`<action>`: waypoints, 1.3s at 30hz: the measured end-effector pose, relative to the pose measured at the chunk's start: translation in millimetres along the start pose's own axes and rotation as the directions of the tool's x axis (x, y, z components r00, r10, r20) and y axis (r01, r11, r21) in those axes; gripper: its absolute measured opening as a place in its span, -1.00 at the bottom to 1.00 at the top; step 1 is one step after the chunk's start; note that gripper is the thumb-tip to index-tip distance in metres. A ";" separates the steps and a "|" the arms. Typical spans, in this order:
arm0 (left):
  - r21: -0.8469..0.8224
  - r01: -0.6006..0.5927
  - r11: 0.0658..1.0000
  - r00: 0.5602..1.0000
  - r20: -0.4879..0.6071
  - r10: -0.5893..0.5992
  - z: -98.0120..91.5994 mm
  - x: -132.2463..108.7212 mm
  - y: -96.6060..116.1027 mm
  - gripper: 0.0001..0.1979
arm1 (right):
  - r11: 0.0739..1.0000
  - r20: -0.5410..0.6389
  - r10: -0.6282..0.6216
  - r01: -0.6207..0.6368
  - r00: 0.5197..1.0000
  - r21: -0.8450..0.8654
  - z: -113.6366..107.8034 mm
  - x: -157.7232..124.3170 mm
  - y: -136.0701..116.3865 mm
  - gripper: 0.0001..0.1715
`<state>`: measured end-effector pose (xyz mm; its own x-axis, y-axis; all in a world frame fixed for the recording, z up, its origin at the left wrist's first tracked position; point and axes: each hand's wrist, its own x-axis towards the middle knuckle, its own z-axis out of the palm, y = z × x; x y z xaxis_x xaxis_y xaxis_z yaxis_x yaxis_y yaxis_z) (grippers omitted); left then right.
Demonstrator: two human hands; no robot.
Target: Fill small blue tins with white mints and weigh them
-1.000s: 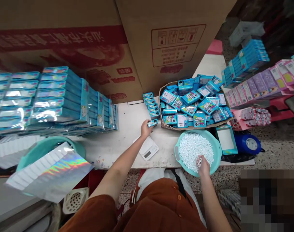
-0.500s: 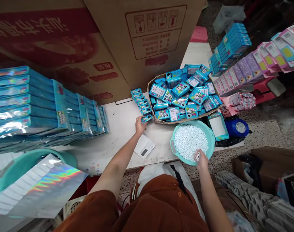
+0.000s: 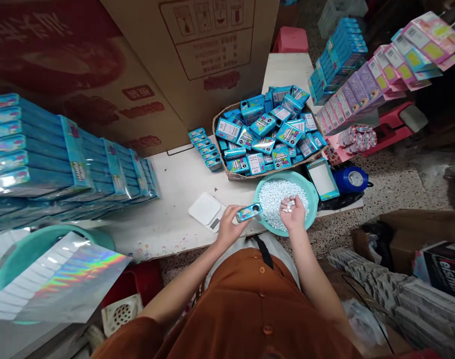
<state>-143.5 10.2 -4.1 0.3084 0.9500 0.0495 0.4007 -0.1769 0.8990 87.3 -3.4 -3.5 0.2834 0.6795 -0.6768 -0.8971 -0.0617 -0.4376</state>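
My left hand (image 3: 227, 228) grips a small blue box (image 3: 249, 213) and holds it near the rim of a teal basin (image 3: 312, 197). The basin is full of small white pellets (image 3: 274, 197). My right hand (image 3: 293, 213) is cupped palm up over the basin's near side, with a few white pellets lying in it. A white digital scale (image 3: 207, 210) sits on the white table (image 3: 175, 189) just left of my left hand. A short row of small blue boxes (image 3: 205, 148) stands behind it.
A cardboard tray (image 3: 235, 175) heaped with blue boxes stands behind the basin. Tall stacks of blue packs (image 3: 63, 154) fill the table's left. Large cartons (image 3: 197, 55) stand behind. Pink and purple packs (image 3: 384, 75) are at right. A holographic sheet (image 3: 63, 279) covers another teal basin at left.
My left hand has taken a small blue box from the row and brought it back to the basin. My right hand has lifted out of the pellets, palm up with some in it.
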 end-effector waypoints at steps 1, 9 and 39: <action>-0.022 -0.001 1.000 1.000 0.031 0.001 9.0 -0.8 9.4 -0.68 | 1.000 0.017 -0.009 0.009 1.000 0.008 10.6 -2.5 0.8 -0.72; -0.012 -0.024 1.000 0.996 0.089 0.025 36.4 7.9 39.7 -0.66 | 0.942 0.156 -0.193 0.228 0.969 -0.245 51.3 -24.1 6.2 -0.54; -0.121 0.031 0.992 1.000 0.006 -0.031 47.4 6.8 33.3 -0.67 | 0.756 0.286 -0.392 0.483 0.874 -0.442 61.8 -44.5 15.1 -0.60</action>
<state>-87.2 -1.4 5.5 0.3012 0.9534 0.0189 0.3025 -0.1144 0.9463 40.2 10.7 56.6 0.5025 0.8273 -0.2511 -0.3912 -0.0415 -0.9194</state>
